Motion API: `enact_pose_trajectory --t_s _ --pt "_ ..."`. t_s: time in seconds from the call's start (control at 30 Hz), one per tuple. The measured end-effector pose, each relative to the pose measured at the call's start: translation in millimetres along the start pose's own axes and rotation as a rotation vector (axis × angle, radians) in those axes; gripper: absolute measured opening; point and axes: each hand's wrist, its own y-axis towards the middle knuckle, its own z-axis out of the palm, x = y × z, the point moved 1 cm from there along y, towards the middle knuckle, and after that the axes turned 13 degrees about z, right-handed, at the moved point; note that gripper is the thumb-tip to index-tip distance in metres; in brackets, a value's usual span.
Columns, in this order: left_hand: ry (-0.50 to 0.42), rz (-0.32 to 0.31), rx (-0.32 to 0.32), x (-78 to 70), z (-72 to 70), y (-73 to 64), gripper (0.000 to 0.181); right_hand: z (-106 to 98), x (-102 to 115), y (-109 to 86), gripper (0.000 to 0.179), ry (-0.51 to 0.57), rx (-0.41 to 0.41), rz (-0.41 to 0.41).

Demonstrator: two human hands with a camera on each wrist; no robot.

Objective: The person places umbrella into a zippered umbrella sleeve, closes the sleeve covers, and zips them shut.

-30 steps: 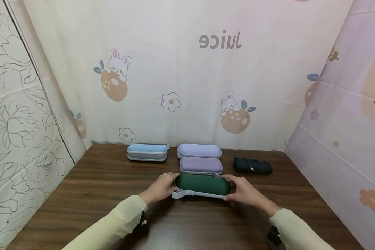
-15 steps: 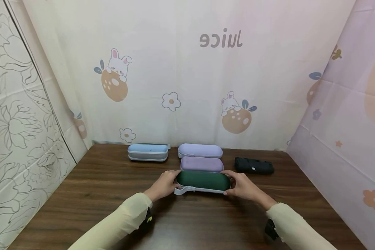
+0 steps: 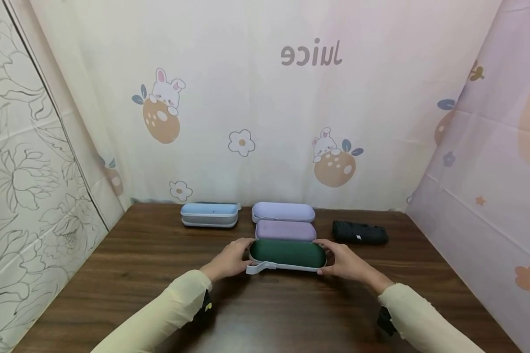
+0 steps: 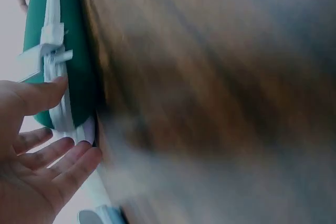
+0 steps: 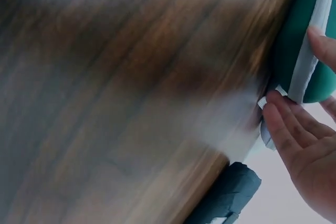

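Note:
A dark green zippered hard case (image 3: 288,253) with a pale grey zip band and a side strap lies lengthwise before me on the wooden table. My left hand (image 3: 230,259) holds its left end, thumb on the zip band (image 4: 62,103) in the left wrist view and fingers round the end. At the right end, my right hand (image 3: 345,262) grips it the same way, its thumb (image 5: 323,45) at the front. Directly behind sits a purple case (image 3: 286,229), its front edge hidden by the green one. A lavender case (image 3: 283,211) is behind that.
A light blue and grey case (image 3: 209,215) stands at the back left of the table (image 3: 265,314). To the right of the purple case lies a black rolled bundle (image 3: 359,233) with a small white tag. Printed curtains (image 3: 274,98) border the table's back and sides.
Both hands have slid the green case slightly away from me, up to the purple case, covering that case's front edge. Over the last half second hardly anything has shifted.

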Motion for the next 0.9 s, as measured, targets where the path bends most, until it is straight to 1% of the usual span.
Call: enact_pose_trajectory --t_s 0.13,0.23,0.3,0.4,0.5,0.6,0.7,0.8,0.9 --pt "0.028 -0.025 -0.005 8.7 -10.9 -3.7 0.048 -8.4 -3.2 -3.2 0.072 -0.007 0.044 -0.015" --pt "0.08 -0.074 -0.017 17.1 -25.0 -5.8 0.048 -21.2 -4.7 -6.6 0.069 -0.039 0.028 -0.011" --pt "0.118 -0.101 -0.018 24.2 -37.8 -6.2 0.048 -32.2 -6.3 -7.2 0.066 -0.062 -0.002 0.008" --pt "0.181 -0.113 -0.019 38.5 -60.1 -6.0 0.05 -50.6 -11.3 -5.6 0.064 -0.128 -0.066 0.028" --pt "0.222 -0.125 -0.014 55.2 -81.6 -5.5 0.052 -68.4 -19.7 -2.0 0.061 -0.193 -0.133 0.039" --pt "0.241 -0.148 -0.009 72.0 -97.3 -4.3 0.055 -83.2 -29.5 0.9 0.059 -0.249 -0.18 0.061" --pt "0.265 -0.157 0.0 88.4 -106.3 -1.6 0.056 -94.8 -39.2 5.7 0.06 -0.291 -0.183 0.104" --pt "0.273 -0.183 0.017 101.6 -111.0 0.3 0.06 -100.4 -49.9 10.5 0.062 -0.313 -0.165 0.15" --pt "0.253 -0.234 0.035 112.2 -114.4 1.3 0.067 -100.5 -61.8 15.4 0.067 -0.326 -0.136 0.181"
